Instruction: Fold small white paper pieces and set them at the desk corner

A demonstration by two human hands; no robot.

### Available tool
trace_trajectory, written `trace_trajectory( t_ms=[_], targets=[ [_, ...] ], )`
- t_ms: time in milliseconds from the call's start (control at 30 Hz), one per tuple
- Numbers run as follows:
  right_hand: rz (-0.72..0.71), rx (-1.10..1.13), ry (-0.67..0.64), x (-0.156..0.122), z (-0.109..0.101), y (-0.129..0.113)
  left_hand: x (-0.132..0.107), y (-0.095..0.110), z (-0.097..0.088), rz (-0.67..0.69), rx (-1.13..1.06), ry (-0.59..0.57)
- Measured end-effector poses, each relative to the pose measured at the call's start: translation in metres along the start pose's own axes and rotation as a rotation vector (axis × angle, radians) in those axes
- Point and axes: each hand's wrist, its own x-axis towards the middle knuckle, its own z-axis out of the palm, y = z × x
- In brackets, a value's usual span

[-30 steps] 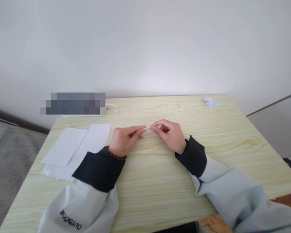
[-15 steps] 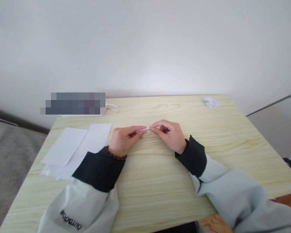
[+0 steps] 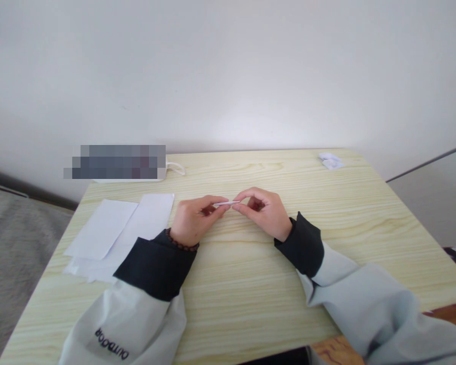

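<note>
Between my two hands is a thin, narrow piece of white paper [image 3: 230,203], seen edge-on just above the middle of the table. My left hand [image 3: 197,215] pinches its left end between thumb and fingers. The right end sits in the pinch of my right hand [image 3: 260,209], whose other fingers are curled under. How the paper is folded cannot be made out at this angle. White paper sheets [image 3: 101,228] lie in an overlapping pile left of my left hand.
A blurred-out object [image 3: 117,163] with a white loop [image 3: 177,167] stands at the table's back left. Small folded white papers [image 3: 330,160] lie at the back right. The pale wood table [image 3: 235,294] meets a white wall [image 3: 228,76] behind.
My fingertips have shifted slightly, and a little more of the white paper shows between them. My arms and the things on the table look the same.
</note>
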Motion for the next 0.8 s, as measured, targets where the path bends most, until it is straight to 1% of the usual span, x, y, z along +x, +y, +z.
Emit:
trace_trajectory(
  t_ms=[267,433,567,733,800],
  targets=[
    [-0.059,-0.062,-0.005,-0.0004,-0.0003,-0.0009,0.0012,0.0029,-0.0002,0.018,-0.007,-0.014],
    [-0.048,-0.039,0.008,-0.0003,-0.0003,-0.0008,0.001,0.0019,0.0001,-0.015,-0.07,-0.032],
    [-0.022,-0.008,0.033,-0.0004,-0.0003,-0.0002,0.0002,0.0027,0.0,-0.006,-0.102,-0.03],
    [-0.023,-0.014,0.031,-0.0006,-0.0002,-0.0001,0.0007,0.005,-0.0019,0.015,-0.096,-0.03],
    [-0.025,-0.02,0.027,-0.0007,-0.0002,0.0,0.0009,0.0054,-0.0023,0.002,-0.092,-0.031]
  ],
)
